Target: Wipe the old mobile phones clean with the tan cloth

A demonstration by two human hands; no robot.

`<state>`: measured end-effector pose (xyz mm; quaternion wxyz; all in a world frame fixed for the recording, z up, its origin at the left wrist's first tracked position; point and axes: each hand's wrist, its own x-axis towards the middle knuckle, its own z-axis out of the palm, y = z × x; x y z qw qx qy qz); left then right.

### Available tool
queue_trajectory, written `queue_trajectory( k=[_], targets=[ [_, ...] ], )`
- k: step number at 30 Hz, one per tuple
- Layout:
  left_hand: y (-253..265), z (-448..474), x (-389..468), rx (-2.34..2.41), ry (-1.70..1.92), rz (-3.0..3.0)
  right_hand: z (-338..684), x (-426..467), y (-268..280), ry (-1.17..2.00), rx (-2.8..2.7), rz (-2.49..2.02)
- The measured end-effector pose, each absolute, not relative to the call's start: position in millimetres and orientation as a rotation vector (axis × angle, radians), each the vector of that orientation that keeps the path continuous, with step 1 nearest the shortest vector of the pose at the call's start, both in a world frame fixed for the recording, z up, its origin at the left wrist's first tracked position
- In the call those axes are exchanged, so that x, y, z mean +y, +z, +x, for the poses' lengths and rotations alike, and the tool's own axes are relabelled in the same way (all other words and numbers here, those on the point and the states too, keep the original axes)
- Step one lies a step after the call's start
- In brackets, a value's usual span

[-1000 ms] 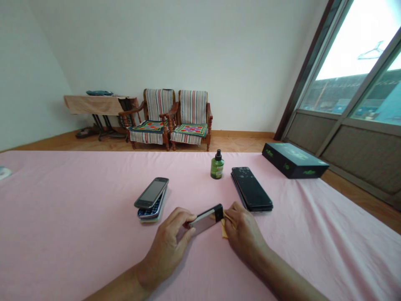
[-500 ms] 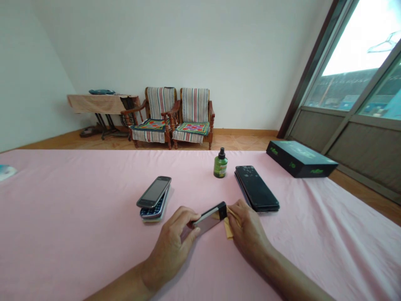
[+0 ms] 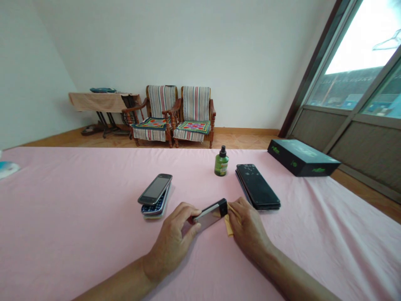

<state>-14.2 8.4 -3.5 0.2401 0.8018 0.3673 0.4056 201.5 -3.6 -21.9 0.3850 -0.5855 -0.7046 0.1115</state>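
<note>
My left hand (image 3: 175, 238) pinches one end of a silver mobile phone (image 3: 208, 217) with a black end, held tilted on its edge above the pink cloth. At the phone's black end, my right hand (image 3: 250, 228) is closed on a folded yellow cloth (image 3: 229, 226) that touches it. Left of my hands lies a small stack of old phones, a grey touchscreen phone (image 3: 156, 189) resting askew on a keypad phone (image 3: 153, 209). Just beyond my right hand is another stack, topped by a black smartphone (image 3: 258, 186) with a marked screen.
A green spray bottle (image 3: 221, 164) stands upright behind the phones. At the back right sits a black box (image 3: 302, 156) with green lettering. The pink tablecloth (image 3: 78, 225) has folds on the right. Two wooden armchairs (image 3: 192, 110) stand beyond the table.
The view has shifted very slightly. Both hands keep their hold on the phone and the yellow cloth, with hardly any movement between them.
</note>
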Motion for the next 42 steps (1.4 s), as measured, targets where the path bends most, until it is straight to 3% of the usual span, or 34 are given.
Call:
queue_trajectory(
  k=[15,26,42],
  targets=[
    [-0.9,-12.4,6.6,1.065,1.122,2.162,202.6,-3.6,-22.5,0.275,-1.832,-1.55],
    [-8.1,-12.1,17.6,1.031,1.033,1.724,206.8,0.6,-23.3,0.274,-1.828,-1.599],
    [7.9,-17.2,7.7,1.075,0.925,2.082,203.5,0.0,-23.9,0.254,-1.832,-1.682]
  ],
)
